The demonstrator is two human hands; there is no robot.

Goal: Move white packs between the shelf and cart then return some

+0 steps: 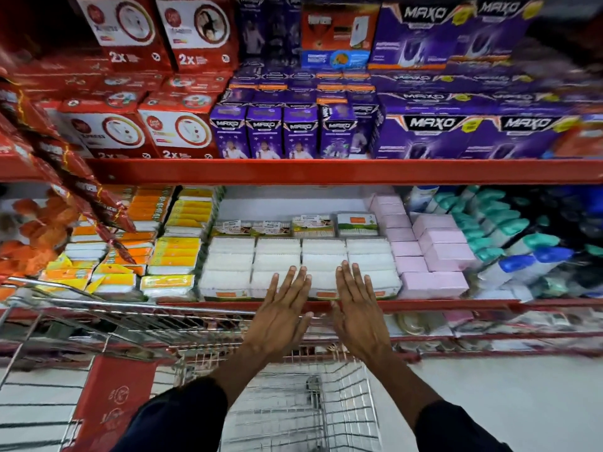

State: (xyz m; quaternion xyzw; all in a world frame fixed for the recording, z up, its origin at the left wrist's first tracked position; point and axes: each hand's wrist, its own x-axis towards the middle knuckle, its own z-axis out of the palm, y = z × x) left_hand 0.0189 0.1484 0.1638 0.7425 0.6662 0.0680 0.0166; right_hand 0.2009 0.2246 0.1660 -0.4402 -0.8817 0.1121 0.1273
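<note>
Both hands reach forward with palms down and fingers spread flat, holding nothing. On the left hand [280, 313] the fingertips lie over the front row of the white packs [300, 265], and on the right hand [357, 311] the fingertips lie over the same row just beside it; whether they press on the wrapping or hover just above it cannot be told. Dark sleeves cover both forearms.

These packs are flat, clear-wrapped blocks of white material, each with a small orange label on its front end. They are stacked in four columns on the lower red shelf [424, 304], right at its front edge, with smaller labelled packs [313, 226] standing behind them near the back. Pink packs [434, 283] sit just beside them on the right, yellow and orange packs [169, 256] on the left.

Below the shelf's front edge stands the wire cart [287, 415], its basket under the arms and its near rim against the shelf front.
</note>
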